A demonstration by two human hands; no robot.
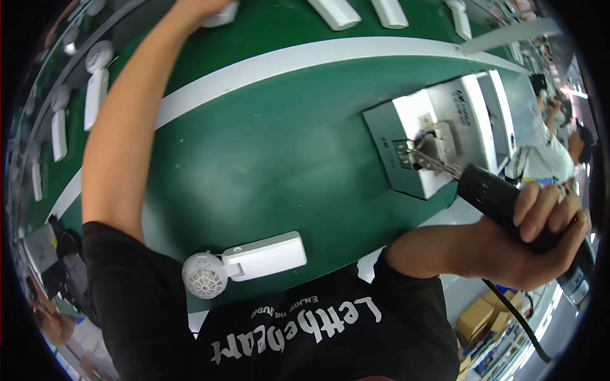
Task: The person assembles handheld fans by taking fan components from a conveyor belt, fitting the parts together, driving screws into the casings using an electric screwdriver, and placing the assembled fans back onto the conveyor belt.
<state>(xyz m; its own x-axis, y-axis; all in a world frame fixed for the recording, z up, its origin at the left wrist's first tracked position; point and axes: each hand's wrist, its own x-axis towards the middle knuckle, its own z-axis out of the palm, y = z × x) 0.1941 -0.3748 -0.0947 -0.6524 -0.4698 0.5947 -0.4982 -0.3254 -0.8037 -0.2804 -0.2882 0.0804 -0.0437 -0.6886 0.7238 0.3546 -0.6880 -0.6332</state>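
Note:
My right hand [540, 235] is wrapped round a black electric screwdriver [495, 193] with a cord. Its bit reaches left to the pick-up point of a silver-grey screw feeder [413, 184]. At the upper edge, my left hand [198, 7] is partly cut off and reaches to a white casing [220, 17] on the far green strip; the fingers are out of sight, so the grip cannot be made out. Near me on the green bench lies a white handheld fan [267, 257], its round grille head on the left.
A white rail [273, 60] curves across the green bench [267, 152]. Beyond it lie several more white fans [97, 95] and casings [337, 14]. Black equipment [73, 267] stands at the left edge. Cardboard boxes [483, 317] are at lower right. Another person [546, 162] is at the far right.

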